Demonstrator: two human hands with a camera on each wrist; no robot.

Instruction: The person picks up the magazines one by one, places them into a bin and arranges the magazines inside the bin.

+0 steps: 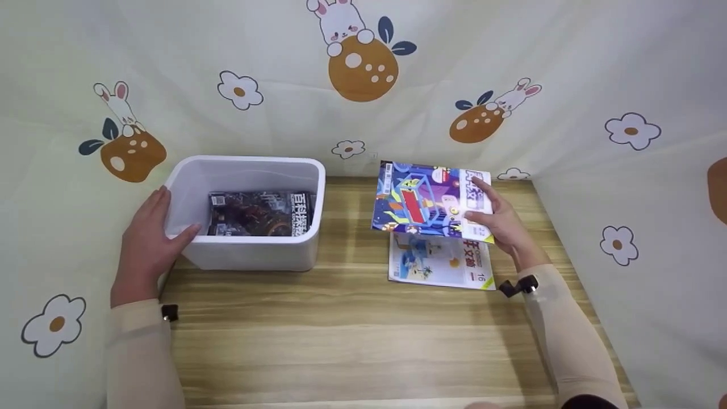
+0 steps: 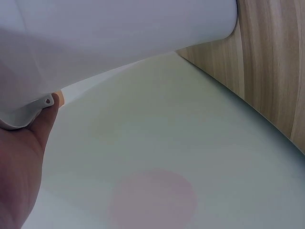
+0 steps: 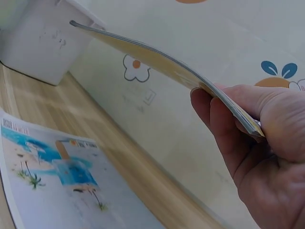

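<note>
My left hand [image 1: 145, 238] grips the rim of a white plastic bin [image 1: 255, 255] at its near left corner, thumb over the edge. In the left wrist view the fingers curl beneath the rim of the bin [image 2: 124, 33]. Inside lies a dark-covered magazine [image 1: 255, 215], with more edges showing beside it. Right of the bin, my right hand [image 1: 505, 230] pinches a purple and blue magazine [image 1: 417, 199] by its right edge. It is raised and bows slightly in the right wrist view. Below it, a pale magazine [image 1: 434, 261] with a beach picture lies flat, partly covered.
The wooden table [image 1: 341, 329] carries the bin and the pale magazine. Cloth walls [image 1: 272, 57] printed with rabbits, oranges and flowers enclose it at the back and both sides. The bin stands close to the left and back walls.
</note>
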